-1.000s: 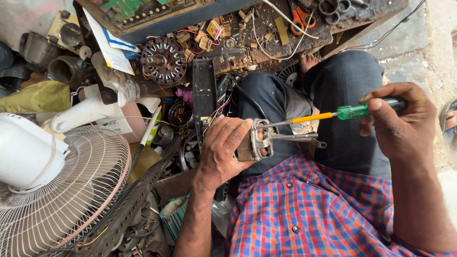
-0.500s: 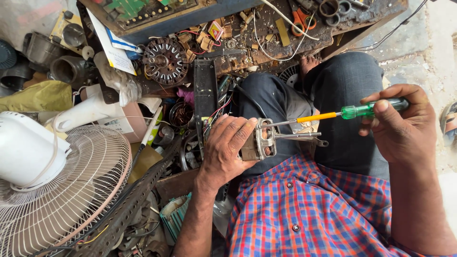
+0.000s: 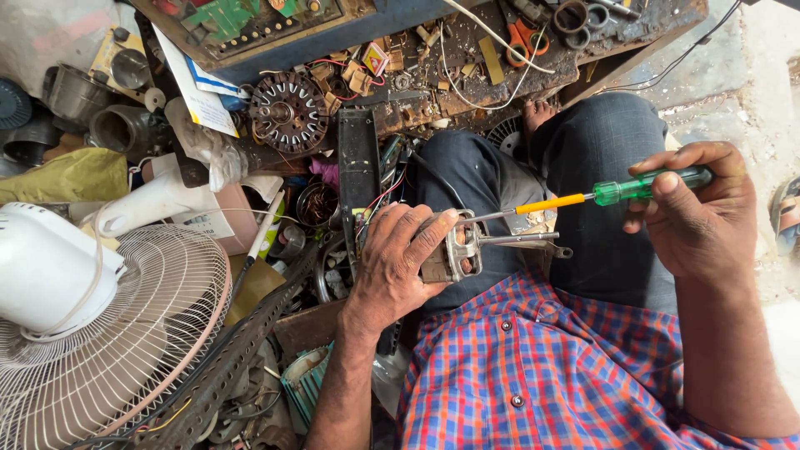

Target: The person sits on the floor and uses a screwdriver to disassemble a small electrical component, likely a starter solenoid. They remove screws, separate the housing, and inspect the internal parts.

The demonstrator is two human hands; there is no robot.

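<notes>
My left hand grips a small metal fan motor with a shaft and bracket sticking out to the right, held over my lap. My right hand holds a screwdriver with a green transparent handle and a yellow sleeve. Its metal tip reaches the motor's top edge next to my left fingertips. I sit cross-legged in dark trousers and a red and blue checked shirt.
A white table fan with a wire guard lies at the lower left. A wound stator, a black metal bar, wires and scrap parts crowd the middle. A cluttered workboard with scissors runs across the top.
The motor and both hands have held almost the same pose; the screwdriver tip stays at the motor. Only the view has shifted slightly.
</notes>
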